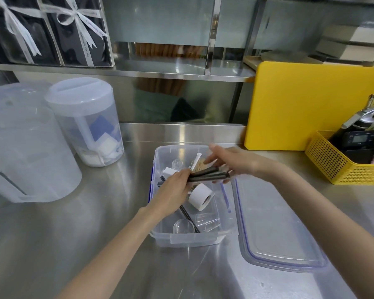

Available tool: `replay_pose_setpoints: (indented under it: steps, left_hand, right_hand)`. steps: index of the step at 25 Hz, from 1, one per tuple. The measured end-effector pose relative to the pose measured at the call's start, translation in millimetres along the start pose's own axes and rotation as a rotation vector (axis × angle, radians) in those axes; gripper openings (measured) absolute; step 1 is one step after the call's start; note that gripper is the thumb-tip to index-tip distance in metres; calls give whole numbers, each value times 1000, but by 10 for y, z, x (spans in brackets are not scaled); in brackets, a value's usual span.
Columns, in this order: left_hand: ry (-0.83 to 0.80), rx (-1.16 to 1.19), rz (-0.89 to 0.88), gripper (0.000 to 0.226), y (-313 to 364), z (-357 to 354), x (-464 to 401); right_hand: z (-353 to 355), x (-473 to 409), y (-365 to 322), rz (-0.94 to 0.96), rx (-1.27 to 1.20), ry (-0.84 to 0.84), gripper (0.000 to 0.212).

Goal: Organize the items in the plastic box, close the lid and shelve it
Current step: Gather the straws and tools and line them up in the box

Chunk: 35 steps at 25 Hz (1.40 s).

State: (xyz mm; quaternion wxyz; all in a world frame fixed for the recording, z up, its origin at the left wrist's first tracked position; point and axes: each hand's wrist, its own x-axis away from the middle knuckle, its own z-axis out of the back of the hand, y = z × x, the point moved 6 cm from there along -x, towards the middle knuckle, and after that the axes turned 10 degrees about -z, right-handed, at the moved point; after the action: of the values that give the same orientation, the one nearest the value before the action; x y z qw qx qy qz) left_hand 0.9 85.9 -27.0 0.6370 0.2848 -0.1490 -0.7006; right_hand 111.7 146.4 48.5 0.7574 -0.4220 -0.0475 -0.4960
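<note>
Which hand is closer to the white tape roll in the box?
Left. The left hand is right beside the white tape roll, nearly touching its left side. The right hand is farther away, up behind the roll, holding the dark sticks.

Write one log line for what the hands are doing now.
stage: organizing | both hands hold dark sticks over box | lid off, right of box

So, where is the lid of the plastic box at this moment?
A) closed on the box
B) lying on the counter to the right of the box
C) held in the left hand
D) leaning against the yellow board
B: the lid lies flat on the steel counter, right of the open box.
</note>
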Motion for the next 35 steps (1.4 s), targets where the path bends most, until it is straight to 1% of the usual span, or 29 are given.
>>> replay_pose_setpoints:
  steps: [2,4,5,7,9,12,15,19,23,26,30,33,35]
  left_hand:
    - [82,98,44,20,-27,112,5]
    - [214,189,79,17,-68,253,17]
    - [286,236,99,15,-101,322,24]
    - [407,317,142,19,-174,434,40]
    - [481,383,167,24,-282,503,69]
    - [541,438,210,30,-417,535,115]
    - [575,468,235,34,-528,567,157]
    - [612,504,260,39,-609,616,199]
    - [627,538,288,41,-651,623,217]
    - [628,552,300,39,-689,598,232]
    - [633,585,305,36,-669,574,210]
    - [633,632,311,37,-636,573,185]
    - [617,612,296,35,-575,564,151]
  right_hand:
    - [74,18,-40,20,-169,-12,58]
    - [69,-28,-62,30,-236,5,53]
    - [31,-78,-64,29,-217,25,46]
    - [-113,-222,-37,26,-115,51,35]
    - [-343,-423,22,23,-15,48,32]
    - [-773,-727,205,-22,163,22,32]
    - [-1197,-1002,353,-70,360,26,27]
    - [-1506,-1192,437,-93,477,69,31]
    - [-1597,-1259,461,-97,566,143,29]
    - [-1585,-1274,475,-95,515,151,27]
    - [-1403,-1198,446,-101,316,176,23]
    - [-1053,-1005,282,-27,179,290,25]
    - [-785,-830,135,56,31,371,28]
